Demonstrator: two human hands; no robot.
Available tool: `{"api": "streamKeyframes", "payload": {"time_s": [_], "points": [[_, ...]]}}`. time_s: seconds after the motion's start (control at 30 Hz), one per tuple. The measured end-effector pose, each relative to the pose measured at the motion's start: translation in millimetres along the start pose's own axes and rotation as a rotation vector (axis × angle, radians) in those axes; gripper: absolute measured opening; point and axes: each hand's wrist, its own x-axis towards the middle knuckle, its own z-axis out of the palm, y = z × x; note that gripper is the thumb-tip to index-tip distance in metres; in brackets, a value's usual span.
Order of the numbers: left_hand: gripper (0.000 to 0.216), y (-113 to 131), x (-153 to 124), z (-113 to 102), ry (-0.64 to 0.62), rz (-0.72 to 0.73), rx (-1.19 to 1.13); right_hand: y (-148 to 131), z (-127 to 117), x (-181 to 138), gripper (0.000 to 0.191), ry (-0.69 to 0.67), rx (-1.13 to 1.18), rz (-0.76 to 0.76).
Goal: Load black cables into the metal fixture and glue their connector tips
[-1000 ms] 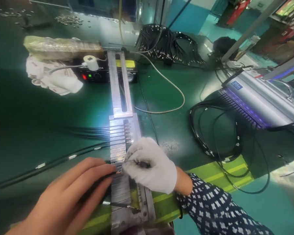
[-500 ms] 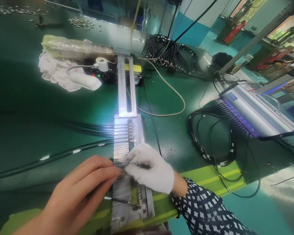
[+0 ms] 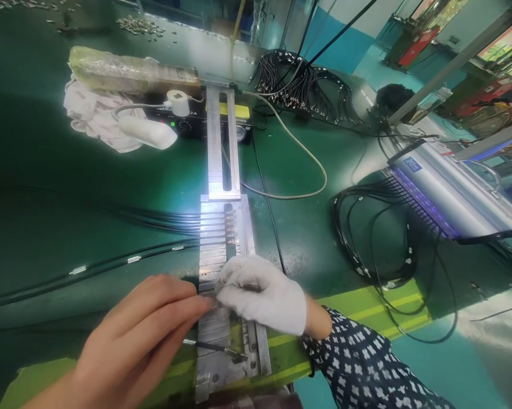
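Head | bare left hand [image 3: 147,324], cloth-gloved right hand [image 3: 264,292] | both pinched (on what, cannot tell) | grooved metal plate [image 3: 209,369] beneath

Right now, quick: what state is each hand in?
Bare left hand: pinched closed; anything held too blurred to tell.
White-gloved right hand: curled closed; anything held hidden.

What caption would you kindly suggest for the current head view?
Bare left hand beside gloved right hand over a metal fixture bearing black cables.

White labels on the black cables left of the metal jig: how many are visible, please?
4: three labels along the cables beyond the left hand, one label beside the jig's lower end. Some may be hidden.
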Motion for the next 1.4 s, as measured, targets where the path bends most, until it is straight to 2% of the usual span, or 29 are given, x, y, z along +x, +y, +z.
{"api": "streamKeyframes", "payload": {"time_s": [0.13,0.23,0.37,0.47,0.63,0.73,0.83,1.0,1.17,1.4], "points": [[0.03,3.6,1.1,-0.6,0.024,-0.005,-0.006,0.4,-1.3,0.1,0.022,-0.052,0.021,0.005],[0.025,3.1,2.9,-0.4,-0.034,-0.04,-0.047,0.4,-1.1,-0.3,0.024,-0.05,0.045,0.029],[0.003,7.4,7.6,2.1,-0.12,-0.267,-0.209,2.0,1.9,-0.1,0.031,-0.041,0.009,0.076],[0.013,11.3,10.6,4.2,-0.121,-0.41,-0.268,2.9,4.1,1.1,0.034,-0.077,-0.097,0.071],[0.02,7.9,12.9,3.9,-0.214,-0.423,-0.321,2.1,6.6,2.3,0.039,-0.149,-0.194,-0.03],[0.025,4.8,13.7,2.3,-0.23,-0.456,-0.307,2.6,8.3,2.3,0.042,-0.14,-0.219,-0.06],[0.027,4.1,16.2,0.7,-0.311,-0.474,-0.296,3.8,9.2,2.2,0.044,-0.122,-0.218,-0.069],[0.031,6.8,22.9,0.0,-0.347,-0.588,-0.336,5.3,9.4,1.6,0.041,-0.137,-0.2,-0.051],[0.031,7.1,25.8,-0.2,-0.394,-0.685,-0.458,5.9,10.9,0.6,0.037,-0.088,-0.171,-0.037],[0.035,3.4,25.1,-2.9,-0.408,-0.72,-0.588,2.7,9.5,-0.1,0.034,-0.084,-0.113,0.038]]}}
